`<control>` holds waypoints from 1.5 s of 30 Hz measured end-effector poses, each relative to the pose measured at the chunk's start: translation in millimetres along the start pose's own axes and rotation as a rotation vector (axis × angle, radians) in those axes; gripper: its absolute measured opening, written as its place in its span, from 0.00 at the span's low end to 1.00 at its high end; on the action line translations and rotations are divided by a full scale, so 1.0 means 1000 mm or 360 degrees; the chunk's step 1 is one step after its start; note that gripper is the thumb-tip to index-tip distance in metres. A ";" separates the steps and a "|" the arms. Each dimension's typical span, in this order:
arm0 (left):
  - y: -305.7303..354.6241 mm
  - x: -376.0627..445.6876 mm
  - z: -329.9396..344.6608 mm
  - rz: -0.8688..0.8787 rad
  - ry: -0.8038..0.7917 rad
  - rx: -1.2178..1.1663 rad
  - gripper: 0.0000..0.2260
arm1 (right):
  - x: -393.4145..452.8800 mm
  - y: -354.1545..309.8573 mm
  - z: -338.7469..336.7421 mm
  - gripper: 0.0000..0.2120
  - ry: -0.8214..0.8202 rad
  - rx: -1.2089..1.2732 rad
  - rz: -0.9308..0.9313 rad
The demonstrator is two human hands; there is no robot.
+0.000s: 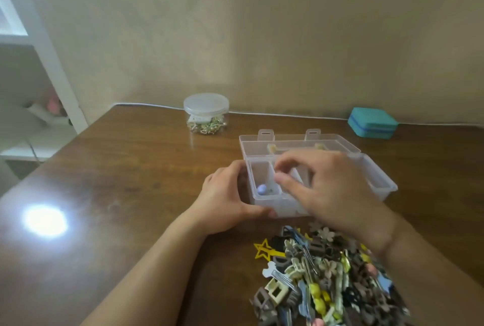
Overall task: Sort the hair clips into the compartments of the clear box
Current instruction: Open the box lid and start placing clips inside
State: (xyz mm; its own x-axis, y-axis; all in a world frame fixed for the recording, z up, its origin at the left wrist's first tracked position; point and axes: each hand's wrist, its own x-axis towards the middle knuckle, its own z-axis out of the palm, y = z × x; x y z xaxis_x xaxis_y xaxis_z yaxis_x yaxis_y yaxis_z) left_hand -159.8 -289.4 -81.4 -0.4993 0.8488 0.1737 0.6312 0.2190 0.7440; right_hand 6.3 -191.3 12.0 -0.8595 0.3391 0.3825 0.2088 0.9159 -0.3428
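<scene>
The clear box (pixel 381 181) stands open on the wooden table, its lid (pixel 296 142) lying back behind it. My left hand (pixel 225 199) grips the box's left front corner. My right hand (pixel 324 189) hovers over the middle compartments with thumb and fingers pinched together; whether anything sits between them is hidden. A small bluish-white clip (pixel 262 190) lies in the leftmost compartment. A big pile of hair clips (pixel 324 278) in many shapes and colours lies in front of the box, with a yellow star clip (pixel 263 248) at its left edge.
A round clear jar (pixel 206 113) with gold trinkets stands at the back of the table. A teal case (pixel 373 123) sits at the back right by the wall. A white shelf unit (pixel 39 105) stands left of the table.
</scene>
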 end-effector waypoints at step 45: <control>0.008 0.000 -0.002 -0.0081 -0.0073 0.0178 0.42 | -0.038 0.011 0.012 0.08 -0.0586 -0.0164 0.0289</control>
State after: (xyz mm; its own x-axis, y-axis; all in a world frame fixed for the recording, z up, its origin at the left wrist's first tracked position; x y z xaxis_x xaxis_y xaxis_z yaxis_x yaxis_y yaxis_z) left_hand -155.5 -288.8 -74.3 -0.5061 0.8559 0.1059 0.6695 0.3125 0.6739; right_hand 35.4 -196.3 -17.0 -0.9098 0.4149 -0.0149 0.4019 0.8712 -0.2818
